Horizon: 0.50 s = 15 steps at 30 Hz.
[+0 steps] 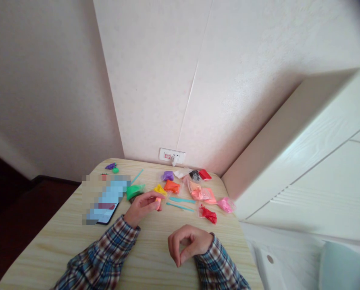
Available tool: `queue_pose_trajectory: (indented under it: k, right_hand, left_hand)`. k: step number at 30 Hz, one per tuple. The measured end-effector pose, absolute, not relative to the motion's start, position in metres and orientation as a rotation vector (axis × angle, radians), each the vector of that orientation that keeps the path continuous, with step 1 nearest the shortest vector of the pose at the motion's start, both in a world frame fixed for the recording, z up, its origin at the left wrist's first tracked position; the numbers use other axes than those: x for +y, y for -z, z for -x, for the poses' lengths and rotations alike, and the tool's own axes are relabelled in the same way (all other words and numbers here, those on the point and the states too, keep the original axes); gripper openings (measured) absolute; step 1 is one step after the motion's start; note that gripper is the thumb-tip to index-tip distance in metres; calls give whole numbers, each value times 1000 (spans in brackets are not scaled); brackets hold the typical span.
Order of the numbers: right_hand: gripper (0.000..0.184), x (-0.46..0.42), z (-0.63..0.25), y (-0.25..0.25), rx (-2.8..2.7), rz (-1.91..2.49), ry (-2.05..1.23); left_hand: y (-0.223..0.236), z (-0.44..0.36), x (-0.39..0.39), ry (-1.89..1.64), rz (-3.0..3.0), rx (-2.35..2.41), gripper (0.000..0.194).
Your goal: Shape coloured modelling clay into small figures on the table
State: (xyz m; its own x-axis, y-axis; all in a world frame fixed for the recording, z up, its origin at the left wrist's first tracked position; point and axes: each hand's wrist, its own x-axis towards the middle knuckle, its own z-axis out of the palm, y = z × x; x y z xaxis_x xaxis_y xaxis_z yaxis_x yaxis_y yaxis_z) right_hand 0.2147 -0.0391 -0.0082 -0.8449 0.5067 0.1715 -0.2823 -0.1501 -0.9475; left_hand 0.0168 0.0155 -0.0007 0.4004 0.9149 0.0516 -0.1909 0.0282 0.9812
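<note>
My left hand point(142, 206) is closed in a pinch over the table, with a small orange-pink piece of modelling clay point(158, 204) between thumb and fingers. Lower and to the right, my right hand point(190, 243) is curled, thumb and fingertips pressed together. Anything in that pinch is too small or hidden to make out. Beside the left hand lie a green clay packet point(135, 191) and a yellow clay packet point(160, 190). Two light blue modelling tools, a flat one point(182, 200) and a thin one point(180, 207), rest between the hands and the far packets.
A phone point(109, 215), mostly blurred, lies on the left of the wooden table point(61, 237). Purple point(167, 175), orange point(171, 186), pink point(226, 204) and red point(208, 214) clay packets are spread to the right. Small purple point(110, 166) and green point(115, 170) shapes sit far left.
</note>
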Motion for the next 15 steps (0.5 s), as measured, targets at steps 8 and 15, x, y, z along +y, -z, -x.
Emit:
queue_pose_trajectory:
  k: [8,15]
  right_hand:
    - [24,-38,-217,17,-1572,309,-2216]
    - [22,-31,-217,24,-1339,367,-2041]
  left_hand:
    - [-1,-16,17,-992,-1236,701,22]
    - [4,-16,18,-964,-1186,712,25]
